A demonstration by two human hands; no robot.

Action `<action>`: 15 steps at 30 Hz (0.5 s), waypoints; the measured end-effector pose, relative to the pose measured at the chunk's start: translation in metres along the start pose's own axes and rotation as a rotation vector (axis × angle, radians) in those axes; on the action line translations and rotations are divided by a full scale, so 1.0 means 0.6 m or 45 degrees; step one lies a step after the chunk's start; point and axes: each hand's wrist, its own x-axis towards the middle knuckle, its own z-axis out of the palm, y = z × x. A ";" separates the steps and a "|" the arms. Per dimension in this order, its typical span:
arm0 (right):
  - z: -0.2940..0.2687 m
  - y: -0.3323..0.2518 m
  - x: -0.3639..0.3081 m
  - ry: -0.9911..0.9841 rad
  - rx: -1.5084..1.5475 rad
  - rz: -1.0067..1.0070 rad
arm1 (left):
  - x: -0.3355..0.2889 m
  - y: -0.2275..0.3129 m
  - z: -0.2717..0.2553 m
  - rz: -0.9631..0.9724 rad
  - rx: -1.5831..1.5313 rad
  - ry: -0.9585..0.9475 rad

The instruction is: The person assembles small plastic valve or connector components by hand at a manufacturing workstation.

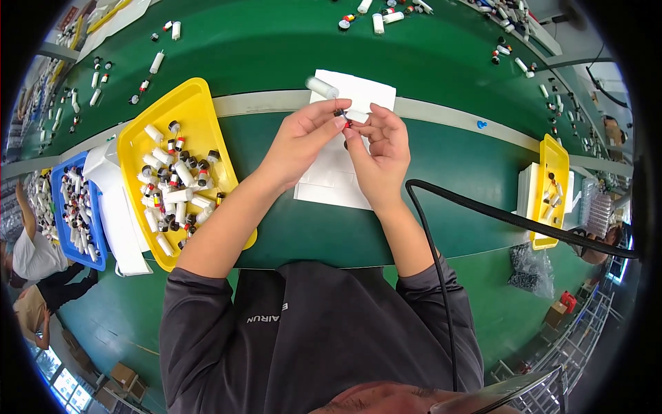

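Left hand [300, 141] and right hand [378, 148] meet fingertip to fingertip over the white paper sheet [338, 172], both pinching a small white cylindrical plastic part with red and black wire ends [343, 119]; it looks light, stiff-bodied, thin-leaded, best gripped by the body; a yellow plastic tray [200, 103] of similar pieces sits left.

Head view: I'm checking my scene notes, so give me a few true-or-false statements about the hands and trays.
1. Both hands, left hand and right hand, pinch a small red and black part. True.
2. The yellow tray of white cylinders lies at the person's right. False: at the left.
3. The hands work over a white sheet. True.
4. The blue tray holds nothing. False: it holds small parts.
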 end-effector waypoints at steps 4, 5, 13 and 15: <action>0.004 0.001 0.002 0.062 -0.008 0.015 | 0.000 0.001 0.002 0.048 0.019 0.034; 0.005 0.001 0.003 0.089 -0.001 0.008 | 0.000 0.005 0.005 0.061 0.062 0.051; 0.009 0.007 -0.006 0.077 -0.533 -0.359 | 0.005 -0.003 0.001 0.090 0.048 0.125; 0.006 0.012 -0.006 0.100 -0.549 -0.359 | 0.007 -0.005 -0.001 0.103 0.030 0.105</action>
